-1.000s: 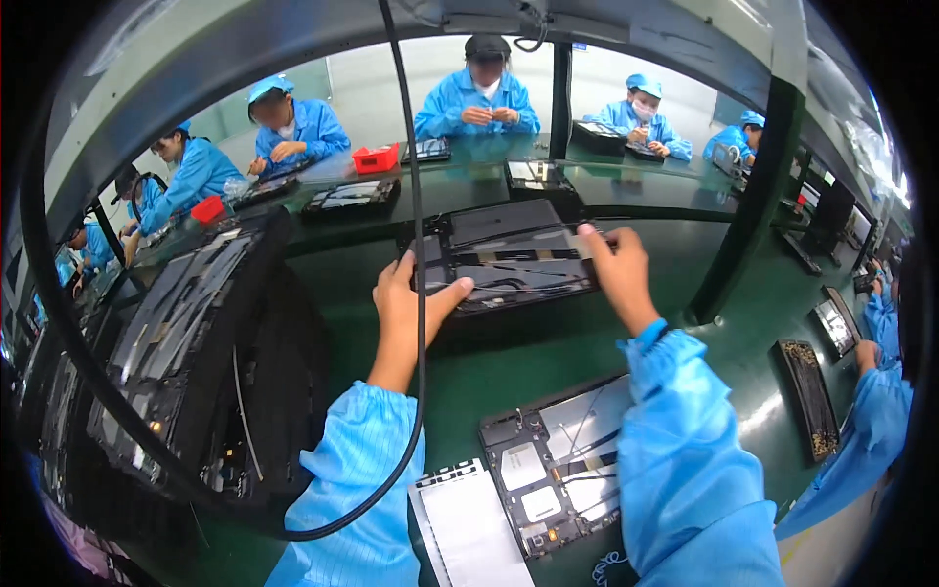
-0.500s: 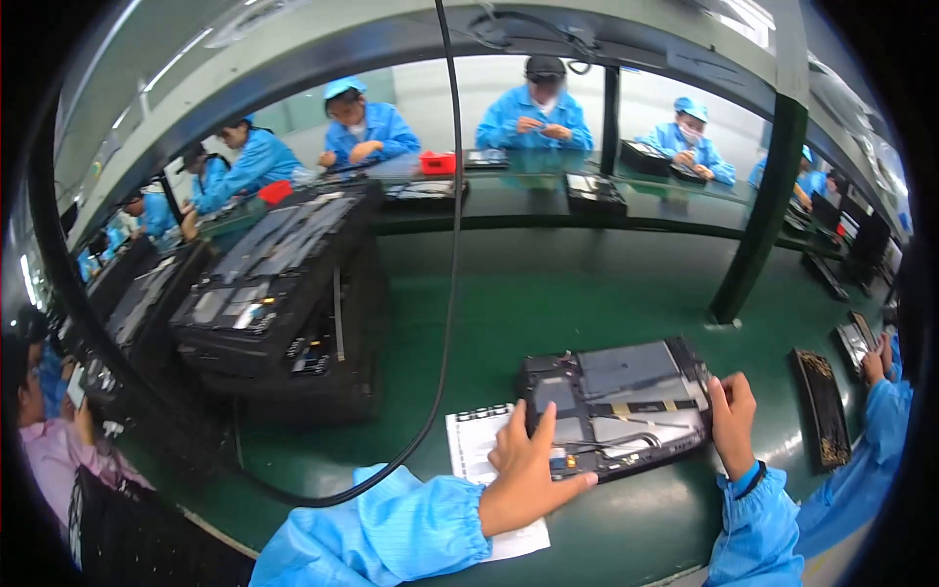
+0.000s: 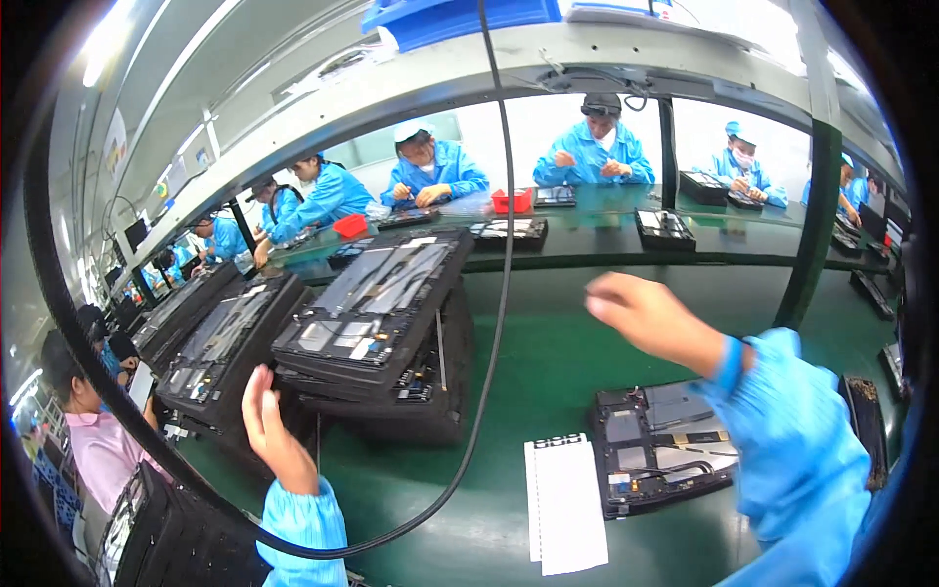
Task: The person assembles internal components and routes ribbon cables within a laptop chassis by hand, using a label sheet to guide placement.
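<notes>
Near the right of the bench lies a black casing (image 3: 675,445) with grey panels, cables and small boards showing; it looks like an opened electronic device. My right hand (image 3: 657,321) is in the air beyond it, pointing left, its fingers smeared and partly turned away. The right sleeve covers the casing's right part. At the left, my left hand (image 3: 277,430) is raised with fingers stretched up, holding nothing. It is nearest to a tall stack of similar black casings (image 3: 372,293), in front of its near left corner; I cannot tell whether it touches.
A printed white sheet (image 3: 565,504) lies left of the casing. A black cable (image 3: 507,245) hangs down and loops across the front. More stacks (image 3: 220,338) stand left. A dark post (image 3: 810,225) rises at right. Co-workers in blue (image 3: 597,147) sit across the bench.
Both hands have come off the casing. The left went left to the stack; the right rose and reached left. The view has turned left, and the sheet now shows fully.
</notes>
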Available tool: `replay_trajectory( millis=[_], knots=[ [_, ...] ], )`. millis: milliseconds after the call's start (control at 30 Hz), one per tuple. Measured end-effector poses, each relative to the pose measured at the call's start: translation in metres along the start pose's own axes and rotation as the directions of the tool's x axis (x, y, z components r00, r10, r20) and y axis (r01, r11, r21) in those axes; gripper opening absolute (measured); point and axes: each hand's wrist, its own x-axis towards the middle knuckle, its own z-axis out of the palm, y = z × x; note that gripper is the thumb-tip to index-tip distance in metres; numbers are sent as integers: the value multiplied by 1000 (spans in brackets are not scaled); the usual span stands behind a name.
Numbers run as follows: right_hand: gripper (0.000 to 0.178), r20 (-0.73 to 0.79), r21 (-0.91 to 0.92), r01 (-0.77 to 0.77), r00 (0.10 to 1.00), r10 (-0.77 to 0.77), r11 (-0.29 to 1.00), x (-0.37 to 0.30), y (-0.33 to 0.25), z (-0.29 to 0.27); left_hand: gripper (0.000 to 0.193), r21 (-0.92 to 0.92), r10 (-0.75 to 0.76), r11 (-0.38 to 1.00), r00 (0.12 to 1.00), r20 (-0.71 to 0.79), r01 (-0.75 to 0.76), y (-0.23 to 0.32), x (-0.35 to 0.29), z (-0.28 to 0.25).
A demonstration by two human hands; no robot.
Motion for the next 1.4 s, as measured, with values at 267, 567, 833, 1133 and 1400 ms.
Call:
replay_trajectory(
  millis=[267,567,833,1133,1400],
  knots=[
    [61,-540,443,131,829,148,887,119,-51,145,33,-63,-62,995,964,257,81,2,25,38],
    [59,-388,500,238,921,-30,833,129,-64,159,35,40,80,996,991,110,-85,5,13,35],
    [30,-302,637,-178,838,455,750,138,47,157,65,-108,-645,730,733,217,675,-14,-100,-19],
    [70,412,687,-365,908,78,628,135,94,187,79,-139,-601,747,750,276,650,-44,-98,41],
    [73,295,416,-304,937,189,857,115,148,146,34,-272,-538,639,670,511,720,-157,-20,72]
  ],
)
